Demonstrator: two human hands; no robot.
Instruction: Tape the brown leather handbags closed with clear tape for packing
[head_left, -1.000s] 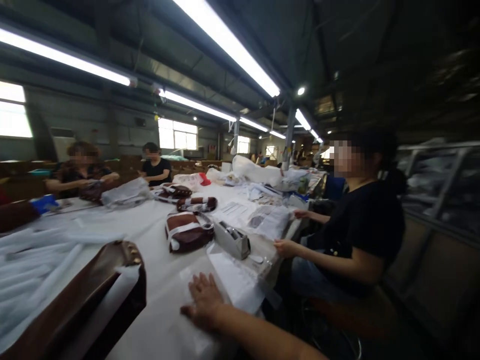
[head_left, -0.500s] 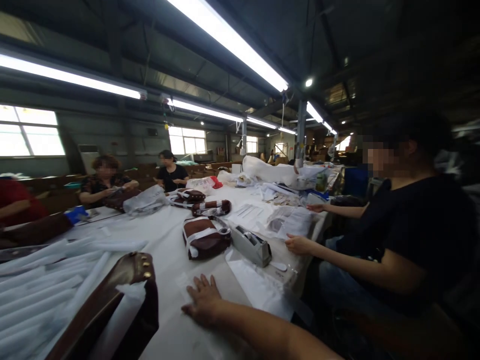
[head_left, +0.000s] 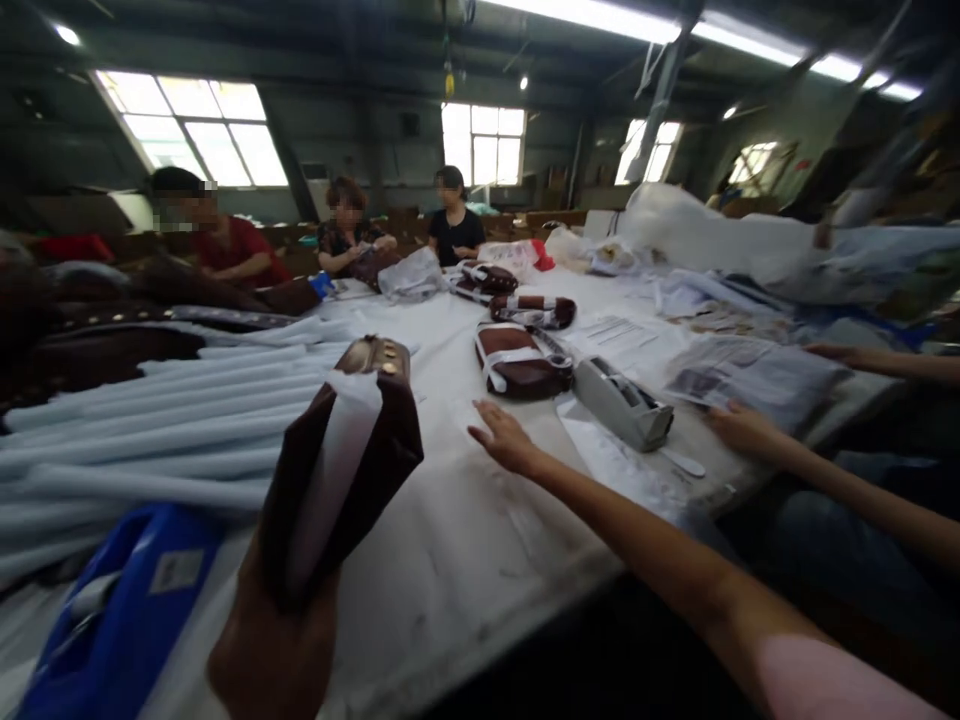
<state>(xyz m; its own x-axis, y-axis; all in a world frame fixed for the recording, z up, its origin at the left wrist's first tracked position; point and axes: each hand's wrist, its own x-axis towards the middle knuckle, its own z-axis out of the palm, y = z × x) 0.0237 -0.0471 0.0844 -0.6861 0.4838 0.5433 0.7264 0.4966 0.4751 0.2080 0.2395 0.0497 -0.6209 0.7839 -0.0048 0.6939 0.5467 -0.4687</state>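
My left hand [head_left: 277, 630] grips the lower end of a dark brown leather bag [head_left: 352, 480]. The bag stands tilted up over the table, gold studs at its top and a white padding strip running down its opening. My right hand [head_left: 504, 440] reaches forward with its fingers stretched out, low over the white tabletop [head_left: 442, 560]. Thin clear plastic seems to lie by its fingertips, though blur makes contact hard to tell. Just beyond that hand lies a brown bag with a white-wrapped strap [head_left: 521, 360].
A grey tape dispenser [head_left: 626, 405] stands right of my right hand; a blue tape dispenser [head_left: 127, 610] is at front left. White padding rolls [head_left: 187, 420] cover the left side. At right, a co-worker's hands [head_left: 750, 430] touch a plastic-wrapped item [head_left: 757, 370]. Other people sit across.
The view has swung left and down, so my left hand and the blue dispenser now show. The studded bag is more upright. My right hand's fingers are less spread.
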